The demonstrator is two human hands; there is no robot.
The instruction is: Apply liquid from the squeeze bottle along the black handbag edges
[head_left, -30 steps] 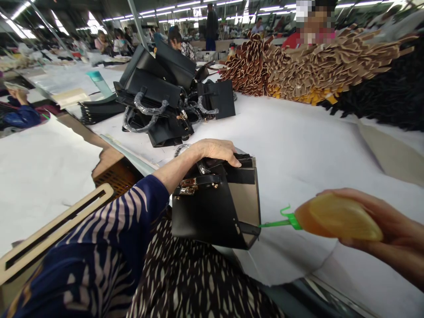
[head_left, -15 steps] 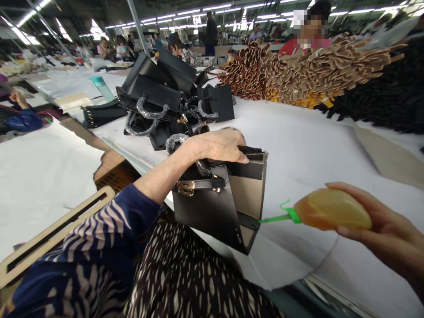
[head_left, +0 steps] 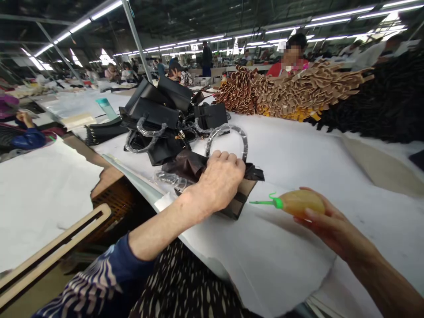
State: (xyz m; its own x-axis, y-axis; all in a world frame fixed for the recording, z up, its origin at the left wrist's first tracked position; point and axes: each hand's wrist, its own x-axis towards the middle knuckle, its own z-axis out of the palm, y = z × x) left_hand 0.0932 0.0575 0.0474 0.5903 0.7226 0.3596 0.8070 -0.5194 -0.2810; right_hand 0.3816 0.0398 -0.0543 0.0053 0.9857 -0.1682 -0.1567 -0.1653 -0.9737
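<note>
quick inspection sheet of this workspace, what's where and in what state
surface: white sheeting spread under the work
job's things: dark bag on the sheeting; amber bottle, tilted sideways, green nozzle pointing toward the bag
clutter: heaped black bags, brown strips, teal-topped tumbler
hands: left hand grips the bag's upper part; right hand holds the bottle
cables: nothing seen on the sheeting
surroundings: other people, strip lights overhead

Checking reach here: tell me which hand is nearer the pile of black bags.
Left. The left hand grips a bag just in front of the pile of black bags; the right hand, holding the squeeze bottle, is farther off, to the right.
</note>
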